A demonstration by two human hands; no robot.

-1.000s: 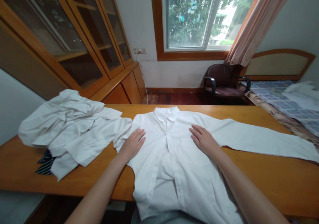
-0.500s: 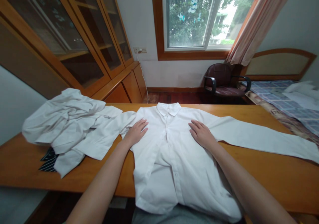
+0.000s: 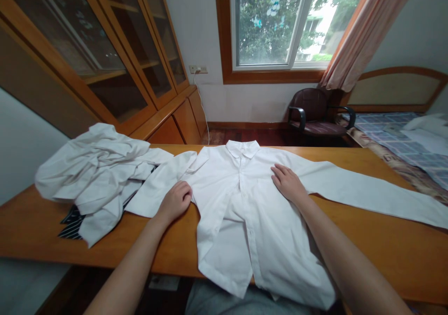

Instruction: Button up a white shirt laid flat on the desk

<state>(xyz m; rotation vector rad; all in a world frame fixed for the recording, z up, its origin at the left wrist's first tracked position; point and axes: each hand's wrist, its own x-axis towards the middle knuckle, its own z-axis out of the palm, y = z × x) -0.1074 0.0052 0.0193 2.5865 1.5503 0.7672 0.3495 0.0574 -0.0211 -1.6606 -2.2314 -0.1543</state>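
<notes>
A white long-sleeved shirt (image 3: 252,221) lies front up on the wooden table (image 3: 385,249), collar toward the window, its hem hanging over the near edge. My right hand (image 3: 287,182) rests flat and open on the shirt's chest, right of the button line. My left hand (image 3: 175,201) sits at the shirt's left armpit with fingers curled closed on the fabric where the left sleeve (image 3: 157,186) begins. The right sleeve (image 3: 367,193) stretches straight out along the table to the right.
A heap of crumpled white garments (image 3: 94,175) lies on the table's left part, over a dark striped cloth (image 3: 72,221). Glass-door wooden cabinets stand at the left. Beyond the table are a dark armchair (image 3: 315,114), a window and a bed (image 3: 413,137).
My left hand has slid from the shirt's chest left and toward me to the armpit and curled its fingers. The shirt has shifted slightly to the right. The right hand stays flat.
</notes>
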